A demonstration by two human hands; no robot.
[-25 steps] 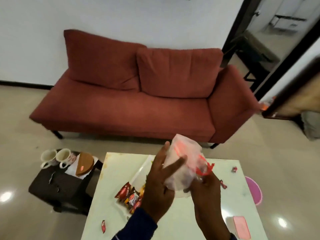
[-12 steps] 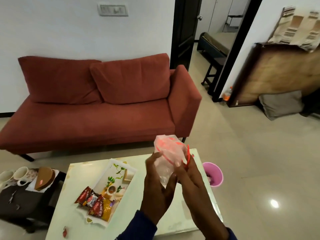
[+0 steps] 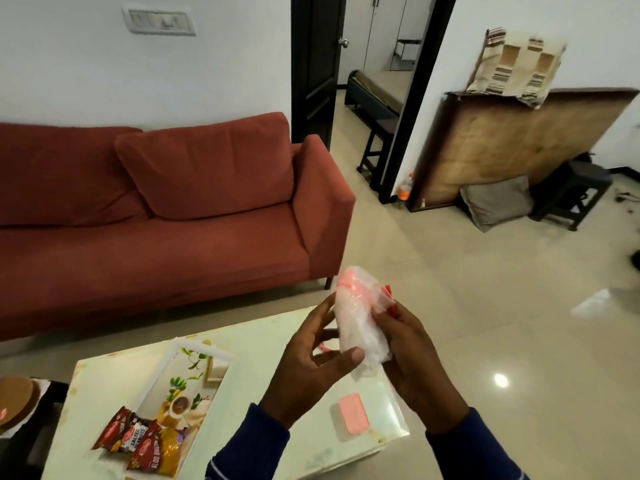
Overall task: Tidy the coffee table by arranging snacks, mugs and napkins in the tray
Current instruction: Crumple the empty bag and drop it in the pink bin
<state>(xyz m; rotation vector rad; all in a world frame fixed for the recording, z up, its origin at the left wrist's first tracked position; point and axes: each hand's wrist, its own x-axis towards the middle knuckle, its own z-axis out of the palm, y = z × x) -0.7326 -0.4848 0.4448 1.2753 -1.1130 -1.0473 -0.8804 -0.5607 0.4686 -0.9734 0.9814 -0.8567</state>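
A pale green coffee table (image 3: pixel 311 441) is filling the lower part of the view, standing on a glossy beige tiled floor (image 3: pixel 485 306). Nearest the camera, two dark blue sleeves are reaching in over the table. The left hand (image 3: pixel 308 368) is cupping a crumpled clear plastic bag (image 3: pixel 360 327) with red print, its thumb pressing the bag's lower front and its fingers curling round the back. The right hand (image 3: pixel 412 355) is gripping the bag's other side, fingertips pinching the plastic near a red strip at the top edge. The bag is being held up in the air above the table's right half. Below it, a flat pink rectangle (image 3: pixel 353 414) is lying on the tabletop. To the left, a white floral tray (image 3: pixel 194 372) is sitting on the table, with several red-and-brown snack packets (image 3: pixel 145 441) bunched at its near end. At the far left edge, a brown round object (image 3: pixel 14 400) is resting on a dark side stool. Beyond the table, a rust-red sofa (image 3: pixel 166 209) is standing against the white wall, and an open doorway is showing past it.
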